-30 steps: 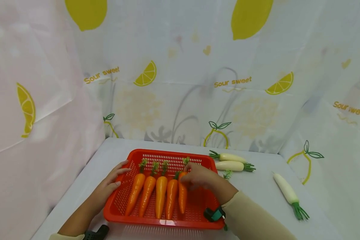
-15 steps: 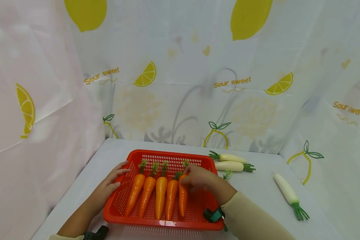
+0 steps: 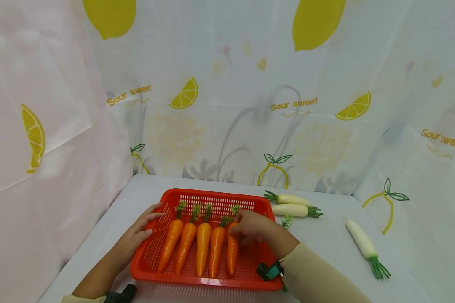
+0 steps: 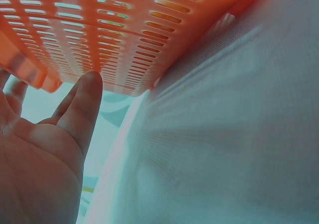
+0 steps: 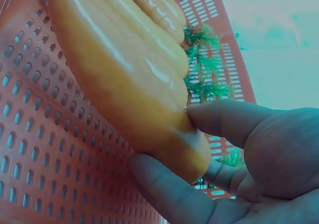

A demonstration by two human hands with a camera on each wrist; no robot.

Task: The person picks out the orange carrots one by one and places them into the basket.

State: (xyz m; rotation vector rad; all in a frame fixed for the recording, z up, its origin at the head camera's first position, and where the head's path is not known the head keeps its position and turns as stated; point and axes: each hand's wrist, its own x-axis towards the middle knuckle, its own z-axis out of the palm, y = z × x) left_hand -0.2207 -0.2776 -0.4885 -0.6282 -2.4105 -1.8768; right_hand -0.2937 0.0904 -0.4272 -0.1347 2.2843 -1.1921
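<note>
A red plastic basket (image 3: 208, 283) stands on the table with several orange carrots in a row, their leafy tops toward the back. My right hand (image 3: 252, 227) pinches the rightmost carrot (image 3: 232, 254) near its top. In the right wrist view, thumb and fingers lie on either side of the thick end of that carrot (image 5: 124, 69). My left hand (image 3: 134, 237) rests on the basket's left rim with fairly straight fingers. The left wrist view shows its thumb (image 4: 87, 102) at the basket's slotted outer wall (image 4: 114, 40).
Two white radishes (image 3: 291, 209) lie behind the basket's right corner. Another white radish (image 3: 361, 237) lies farther right. A leafy green top (image 3: 287, 221) shows past the basket's right side, the rest hidden by my right arm. Printed cloth walls (image 3: 227, 139) enclose the table.
The rightmost carrot has shifted slightly toward me and to the right, with my right hand pinching it throughout. My left hand keeps its place on the rim.
</note>
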